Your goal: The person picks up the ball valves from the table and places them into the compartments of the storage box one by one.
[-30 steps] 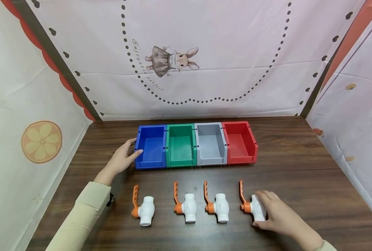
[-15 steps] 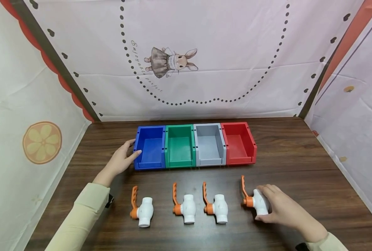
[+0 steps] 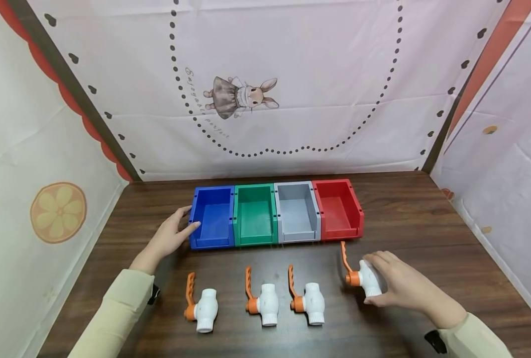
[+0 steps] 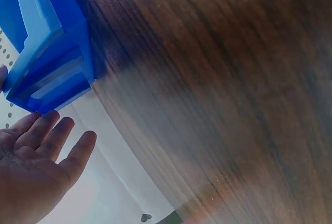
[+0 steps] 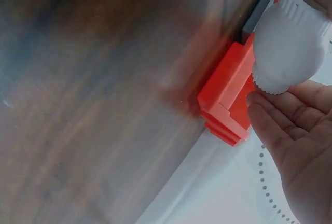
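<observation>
A white plastic ball valve (image 3: 369,278) with an orange lever handle is pinched between the thumb and fingers of my right hand (image 3: 401,286), held just above the table. In the right wrist view its round white body (image 5: 288,47) sits between thumb and fingertips; the orange handle is mostly hidden there. My left hand (image 3: 168,238) rests at the left side of the blue bin (image 3: 213,243). Its thumb lies over the bin's rim, and the other fingers extend along the outside. In the left wrist view those fingers (image 4: 54,136) look loosely straight.
Joined to the blue bin are a green bin (image 3: 256,240), a grey bin (image 3: 298,236) and a red bin (image 3: 342,232). Three similar valves lie in front: a left valve (image 3: 207,311), a middle valve (image 3: 268,304) and a right valve (image 3: 314,303). Printed cloth walls surround the table.
My right hand has lifted the ball valve off the table and moved it slightly forward, toward the red bin. The left hand stays at the blue bin. The head view has tilted slightly.
</observation>
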The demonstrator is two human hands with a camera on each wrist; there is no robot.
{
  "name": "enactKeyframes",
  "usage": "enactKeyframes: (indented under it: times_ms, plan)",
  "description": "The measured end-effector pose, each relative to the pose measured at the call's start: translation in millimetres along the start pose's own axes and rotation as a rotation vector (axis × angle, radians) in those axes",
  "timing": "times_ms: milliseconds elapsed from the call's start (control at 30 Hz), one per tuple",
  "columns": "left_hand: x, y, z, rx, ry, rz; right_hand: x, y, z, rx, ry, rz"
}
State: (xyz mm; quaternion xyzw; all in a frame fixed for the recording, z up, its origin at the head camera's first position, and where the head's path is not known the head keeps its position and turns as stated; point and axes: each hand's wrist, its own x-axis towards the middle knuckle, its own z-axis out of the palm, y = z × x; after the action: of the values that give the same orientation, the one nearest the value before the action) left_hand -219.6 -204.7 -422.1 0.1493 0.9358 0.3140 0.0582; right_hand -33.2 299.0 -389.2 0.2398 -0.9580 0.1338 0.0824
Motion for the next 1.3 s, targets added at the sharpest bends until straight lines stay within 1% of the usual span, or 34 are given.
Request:
enactKeyframes:
  times_ms: [100, 333, 467, 600, 833, 1100, 1300]
  plan:
    - [-3.0, -1.7, 0.7, 0.002, -0.005, 0.002, 5.9, 0.5, -3.8, 0.005, -0.034, 0.013]
    - [-7.5, -6.1, 2.1, 0.003, 0.008, 0.004, 23.0, 4.2, -14.3, 0.029, -0.096, 0.041]
    - [-8.8, -4.9, 2.3, -0.007, 0.003, 0.008, 32.4, 8.5, -20.6, 0.015, -0.096, 0.031]
    - [-8.2, 0.0, 1.0, -0.009, 0.000, 0.020, 39.2, 10.8, -24.2, -0.006, -0.084, 0.016]
    - [-4.9, 6.7, -2.6, 0.025, -0.002, 0.031, 49.2, 10.6, -29.6, 0.002, -0.132, 0.044]
    - [-4.8, 6.7, -3.3, 0.025, -0.009, 0.011, 60.0, 14.8, -33.4, -0.029, -0.128, 0.039]
    - [-5.8, 7.6, -4.3, 0.027, 0.000, 0.016, 69.8, 18.6, -34.4, -0.028, -0.116, 0.042]
